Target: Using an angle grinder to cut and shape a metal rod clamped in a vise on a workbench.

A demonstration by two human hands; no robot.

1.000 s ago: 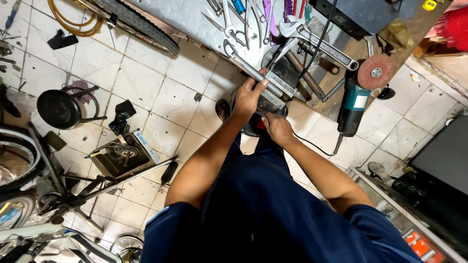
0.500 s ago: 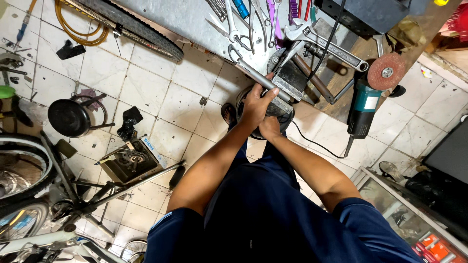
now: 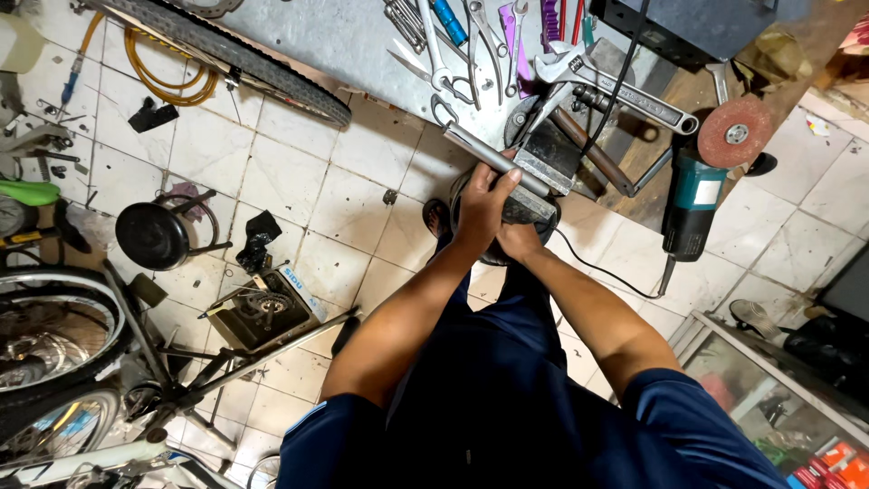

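A: Head view, item one: the hands?

B: Left hand (image 3: pixel 484 201), fingers wrapped over the top of a dark round part (image 3: pixel 507 213) held at the bench edge, thumb tip touching a grey metal bar (image 3: pixel 493 158) that runs slantwise just above. Right hand (image 3: pixel 520 240), close under the left and touching it, mostly hidden behind it; whether its fingers are closed on the part I cannot tell.

A: Item two: what surrounds the part?

B: A bench vise (image 3: pixel 548 158), grey, directly above the hands. A black cable (image 3: pixel 602 267) trailing from near the hands across the floor tiles.

A: Item three: bench contents?

B: Metal workbench (image 3: pixel 344 41), grey top. On it: a row of spanners (image 3: pixel 453 45), a large adjustable wrench (image 3: pixel 625 91), purple-handled tools (image 3: pixel 548 18). To the right, an angle grinder (image 3: pixel 692 195), teal body, reddish disc, hanging over the edge.

A: Item four: floor?

B: White tiled floor (image 3: pixel 290 172). Bicycle tyre (image 3: pixel 235 54) leaning along the bench. Coiled yellow hose (image 3: pixel 167 77) behind it. Black round stool (image 3: pixel 154 235) to the left. Open box with a gear cluster (image 3: pixel 262 312). Bicycle wheels (image 3: pixel 50 330) at far left.
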